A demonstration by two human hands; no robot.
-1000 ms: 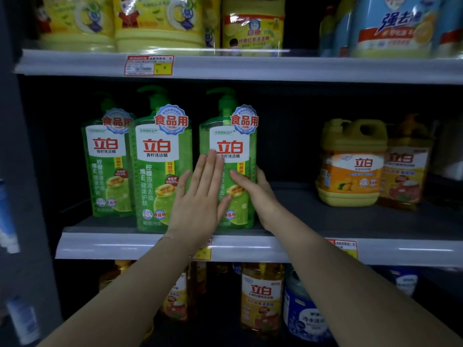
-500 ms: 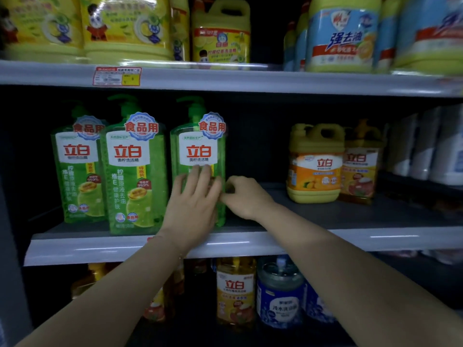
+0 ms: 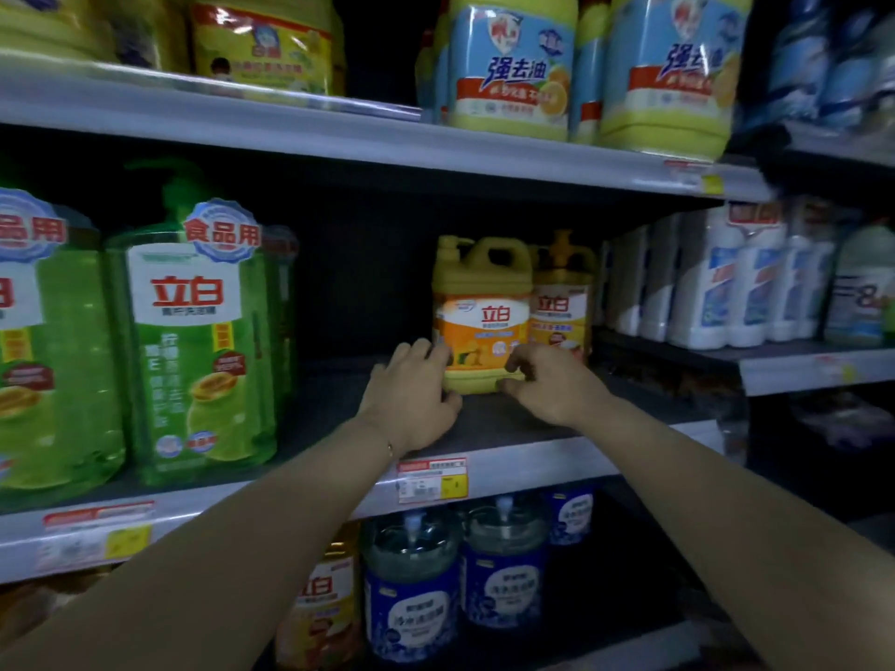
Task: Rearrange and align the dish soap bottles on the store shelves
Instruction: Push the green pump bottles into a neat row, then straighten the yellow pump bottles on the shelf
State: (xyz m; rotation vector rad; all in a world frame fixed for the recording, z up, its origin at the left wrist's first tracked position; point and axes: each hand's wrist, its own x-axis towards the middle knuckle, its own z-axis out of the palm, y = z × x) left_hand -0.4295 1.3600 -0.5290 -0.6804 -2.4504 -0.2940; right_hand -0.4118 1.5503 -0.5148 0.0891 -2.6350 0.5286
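Yellow jug (image 3: 482, 302): stood back on the middle shelf (image 3: 532, 457).
Left hand (image 3: 411, 394): fingers curled round its lower left side.
Right hand (image 3: 552, 385): fingers curled, pinching its lower right edge.
Purpose: likely 2-sided hold for square alignment.

Both arms stretch forward, left hand (image 3: 411, 394) and right hand (image 3: 552, 387) gripping the yellow jug (image 3: 482, 283) from either side.

dim, motion-blurred — edges warped, shadowy
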